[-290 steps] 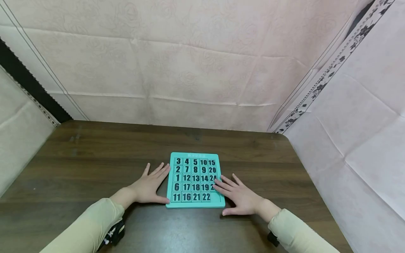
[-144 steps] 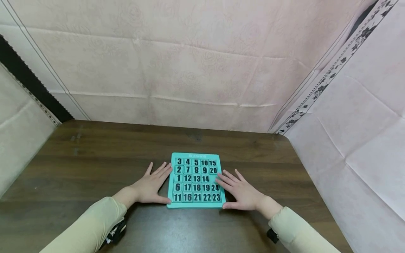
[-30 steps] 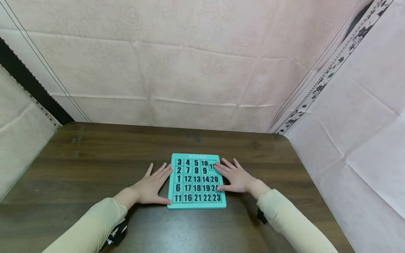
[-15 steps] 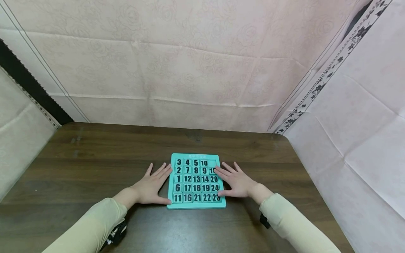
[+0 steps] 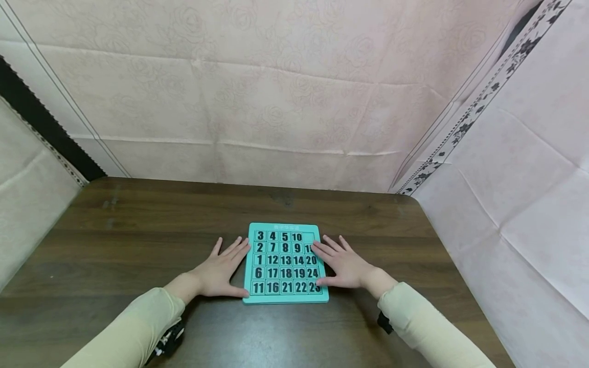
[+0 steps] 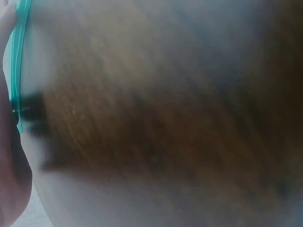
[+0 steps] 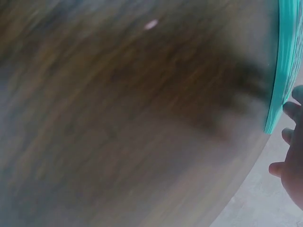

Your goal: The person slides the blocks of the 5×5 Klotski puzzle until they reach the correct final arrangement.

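A turquoise sliding number puzzle (image 5: 284, 295) lies flat on the table, its numbered tiles in a square grid. The vacant slot is at the top right, beside the 10 tile (image 5: 296, 237). Spread along the puzzle's left edge, my left hand (image 5: 216, 273) touches it with straight fingertips and thumb. My right hand (image 5: 347, 266) has its fingers extended over the right side. A fingertip rests on the 15 tile (image 5: 309, 249), partly covering it, and the thumb lies over part of the 23 tile (image 5: 313, 289). Both wrist views catch only the puzzle's edge and part of each hand.
The dark wood table (image 5: 184, 214) surrounds the puzzle. Pale patterned cloth (image 5: 276, 102) hangs behind the table, and white cloth (image 5: 520, 214) drapes at the right. Black straps show at both wrists.
Earlier, tiles 23, 24 and 20 shifted within the right column. Within the last second, the 15 tile slid down one slot under my right fingers. The left hand stayed put.
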Demonstrator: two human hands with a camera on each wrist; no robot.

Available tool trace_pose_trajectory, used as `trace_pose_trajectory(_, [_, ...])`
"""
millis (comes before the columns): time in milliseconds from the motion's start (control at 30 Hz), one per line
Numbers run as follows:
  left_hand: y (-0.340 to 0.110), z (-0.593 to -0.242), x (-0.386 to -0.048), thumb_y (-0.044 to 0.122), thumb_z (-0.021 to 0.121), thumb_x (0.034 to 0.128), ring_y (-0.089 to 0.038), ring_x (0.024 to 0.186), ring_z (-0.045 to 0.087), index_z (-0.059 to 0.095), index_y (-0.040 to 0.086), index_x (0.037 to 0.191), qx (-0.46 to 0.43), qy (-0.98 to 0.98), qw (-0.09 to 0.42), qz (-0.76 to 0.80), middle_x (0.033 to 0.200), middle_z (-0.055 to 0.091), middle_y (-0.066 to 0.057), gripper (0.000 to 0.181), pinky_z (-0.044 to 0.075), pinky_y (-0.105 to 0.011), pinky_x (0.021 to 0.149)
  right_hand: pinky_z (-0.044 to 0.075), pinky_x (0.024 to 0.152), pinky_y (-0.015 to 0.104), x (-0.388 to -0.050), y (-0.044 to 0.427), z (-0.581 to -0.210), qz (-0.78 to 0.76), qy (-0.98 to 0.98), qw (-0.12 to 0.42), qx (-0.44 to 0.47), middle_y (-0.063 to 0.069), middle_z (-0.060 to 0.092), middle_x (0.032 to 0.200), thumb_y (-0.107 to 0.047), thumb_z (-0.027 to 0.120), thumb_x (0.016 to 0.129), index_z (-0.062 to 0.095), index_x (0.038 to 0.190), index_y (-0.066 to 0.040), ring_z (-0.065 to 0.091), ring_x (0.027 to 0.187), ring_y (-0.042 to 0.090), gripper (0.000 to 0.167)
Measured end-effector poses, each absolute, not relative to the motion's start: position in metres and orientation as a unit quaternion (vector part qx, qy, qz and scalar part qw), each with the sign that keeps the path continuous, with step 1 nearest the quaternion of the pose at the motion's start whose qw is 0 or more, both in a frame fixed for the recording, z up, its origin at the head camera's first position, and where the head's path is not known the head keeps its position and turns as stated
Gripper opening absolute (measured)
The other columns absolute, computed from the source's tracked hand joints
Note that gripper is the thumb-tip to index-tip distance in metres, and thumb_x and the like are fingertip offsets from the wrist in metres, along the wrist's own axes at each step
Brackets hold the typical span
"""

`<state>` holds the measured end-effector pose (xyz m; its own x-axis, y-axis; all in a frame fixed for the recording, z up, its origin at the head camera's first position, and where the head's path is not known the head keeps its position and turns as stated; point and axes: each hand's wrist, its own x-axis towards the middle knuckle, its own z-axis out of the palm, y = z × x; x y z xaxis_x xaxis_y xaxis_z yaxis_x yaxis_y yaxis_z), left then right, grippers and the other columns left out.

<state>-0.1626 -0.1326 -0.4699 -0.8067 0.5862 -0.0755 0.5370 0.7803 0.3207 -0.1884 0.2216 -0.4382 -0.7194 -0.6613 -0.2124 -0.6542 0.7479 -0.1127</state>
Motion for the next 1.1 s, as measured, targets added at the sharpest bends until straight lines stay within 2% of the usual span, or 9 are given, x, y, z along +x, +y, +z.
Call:
trace_pose_trajectory(267, [-0.133, -0.47, -0.163, 0.081, 0.049, 0.0702, -0.029, 0.146, 0.01, 0.017, 0.006, 0.15, 0.3, 0.939, 0.085, 0.142, 0.158, 0.014, -0.01, 0.115, 0.0, -0.062, 0.111, 0.004, 0.114, 0.059, -0.197, 0.206, -0.437, -0.032, 0.931, 0.112, -0.346, 0.006, 0.016, 0.158, -0.064, 0.045, 0.087, 0.019, 0.151, -0.014, 0.007, 0.147, 0.027, 0.086])
trace_pose_trajectory(667, [-0.132, -0.469, -0.162, 0.08, 0.049, 0.0715, -0.029, 0.146, 0.01, 0.018, 0.006, 0.15, 0.301, 0.939, 0.085, 0.145, 0.158, 0.014, -0.01, 0.113, 0.0, -0.063, 0.111, 0.001, 0.115, 0.057, -0.21, 0.181, -0.435, -0.03, 0.929, 0.152, -0.336, 0.001, 0.008, 0.159, -0.067, 0.04, 0.088, 0.013, 0.152, -0.019, 0.002, 0.147, 0.023, 0.084])
trace_pose_trajectory(1100, [-0.132, -0.466, -0.161, 0.079, 0.051, 0.0718, -0.029, 0.146, 0.01, 0.018, 0.006, 0.15, 0.299, 0.939, 0.089, 0.147, 0.158, 0.014, -0.01, 0.112, 0.0, -0.063, 0.111, 0.0, 0.114, 0.058, -0.211, 0.183, -0.433, -0.034, 0.93, 0.155, -0.331, 0.0, 0.01, 0.159, -0.066, 0.04, 0.088, 0.014, 0.151, -0.021, 0.004, 0.147, 0.024, 0.082])
